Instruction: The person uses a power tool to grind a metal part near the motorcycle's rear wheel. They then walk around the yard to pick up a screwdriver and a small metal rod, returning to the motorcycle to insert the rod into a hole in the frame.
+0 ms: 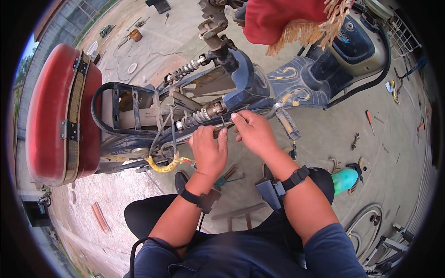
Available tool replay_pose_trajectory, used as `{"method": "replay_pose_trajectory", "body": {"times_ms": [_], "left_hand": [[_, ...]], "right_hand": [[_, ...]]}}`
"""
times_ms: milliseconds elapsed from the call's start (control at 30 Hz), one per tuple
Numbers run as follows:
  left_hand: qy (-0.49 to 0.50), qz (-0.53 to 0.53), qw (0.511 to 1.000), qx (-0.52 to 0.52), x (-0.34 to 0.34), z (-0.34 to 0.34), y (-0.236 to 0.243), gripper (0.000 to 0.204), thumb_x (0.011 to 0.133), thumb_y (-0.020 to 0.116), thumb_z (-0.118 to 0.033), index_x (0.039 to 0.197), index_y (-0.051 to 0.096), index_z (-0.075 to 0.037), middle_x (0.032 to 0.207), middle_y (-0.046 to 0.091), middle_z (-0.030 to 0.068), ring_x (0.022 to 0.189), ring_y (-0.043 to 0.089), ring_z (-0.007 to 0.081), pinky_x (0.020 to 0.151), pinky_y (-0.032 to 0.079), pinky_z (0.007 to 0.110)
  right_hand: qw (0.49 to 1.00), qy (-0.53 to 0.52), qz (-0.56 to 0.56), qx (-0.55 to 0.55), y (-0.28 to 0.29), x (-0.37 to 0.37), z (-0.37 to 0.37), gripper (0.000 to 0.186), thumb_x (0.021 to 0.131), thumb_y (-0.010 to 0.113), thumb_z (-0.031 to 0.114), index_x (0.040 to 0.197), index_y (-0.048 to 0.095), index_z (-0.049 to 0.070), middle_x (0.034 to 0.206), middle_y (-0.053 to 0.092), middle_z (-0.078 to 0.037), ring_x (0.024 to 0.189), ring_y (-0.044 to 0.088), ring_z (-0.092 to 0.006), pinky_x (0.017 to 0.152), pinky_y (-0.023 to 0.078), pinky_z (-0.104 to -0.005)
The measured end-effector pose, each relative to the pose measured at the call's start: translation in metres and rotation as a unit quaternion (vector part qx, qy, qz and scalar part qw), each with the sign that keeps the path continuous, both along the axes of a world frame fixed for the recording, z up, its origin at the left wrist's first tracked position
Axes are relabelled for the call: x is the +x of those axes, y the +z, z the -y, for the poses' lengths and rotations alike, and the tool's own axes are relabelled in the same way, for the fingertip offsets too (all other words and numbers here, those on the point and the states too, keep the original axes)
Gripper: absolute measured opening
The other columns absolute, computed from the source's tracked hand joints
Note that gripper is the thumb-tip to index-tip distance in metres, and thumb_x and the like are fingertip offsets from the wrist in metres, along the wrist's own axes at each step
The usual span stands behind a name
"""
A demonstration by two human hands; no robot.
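Note:
Both hands work at the near side of an electric scooter, just below the lower end of its near shock absorber. My left hand is closed, thumb and fingers pinched by a thin bent metal piece; its kind is too small to make out. Close on its right, my right hand is closed too, thumb and forefinger pressed together near the same spot. What lies between those fingertips is hidden. Below the frame, a yellow-wrapped cable loops down by the left forearm.
A red top box sits at the scooter's left end; a red fringed cloth covers the far side. A pedal juts out right of my hands. On the floor lie a screwdriver, a green bottle and a wheel.

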State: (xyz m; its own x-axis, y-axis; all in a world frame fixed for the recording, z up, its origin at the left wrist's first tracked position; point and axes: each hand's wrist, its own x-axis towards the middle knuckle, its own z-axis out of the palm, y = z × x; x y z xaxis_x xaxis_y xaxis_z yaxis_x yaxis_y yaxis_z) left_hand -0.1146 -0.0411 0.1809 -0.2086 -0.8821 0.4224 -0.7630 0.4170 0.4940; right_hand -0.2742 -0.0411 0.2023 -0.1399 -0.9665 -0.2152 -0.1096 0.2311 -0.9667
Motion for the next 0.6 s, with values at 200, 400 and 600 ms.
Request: {"method": "replay_pose_trajectory", "body": {"times_ms": [200,400,600], "left_hand": [[0.028,-0.240,0.939,0.243,-0.012,0.010,-0.023,0.025,0.096,0.069,-0.022,0.081,0.056,-0.006,0.077,0.059,0.0013,0.073,0.052,0.0150,0.072,0.041,0.029],[-0.016,-0.571,0.740,0.355,-0.057,0.018,-0.048,0.026,0.104,0.059,-0.024,0.084,0.059,-0.008,0.082,0.058,-0.0024,0.078,0.048,0.0068,0.072,0.041,0.025],[0.006,-0.410,0.879,0.244,-0.055,0.001,-0.033,0.025,0.104,0.058,-0.026,0.096,0.062,-0.003,0.086,0.061,0.0014,0.081,0.053,0.0113,0.075,0.046,0.030]], "right_hand": [[0.997,-0.008,0.068,0.033,0.003,-0.017,-0.002,0.029,0.101,0.059,0.030,0.102,0.066,0.002,0.080,0.066,-0.004,0.061,0.064,-0.0113,0.055,0.048,-0.0261],[0.995,-0.012,0.101,0.021,0.003,-0.023,-0.001,0.028,0.101,0.058,0.029,0.102,0.065,0.001,0.082,0.066,-0.004,0.063,0.064,-0.0110,0.057,0.049,-0.0265],[0.996,-0.020,0.085,0.018,0.007,-0.032,-0.002,0.028,0.100,0.058,0.029,0.104,0.065,0.002,0.083,0.065,-0.004,0.065,0.064,-0.0113,0.059,0.050,-0.0263]]}}
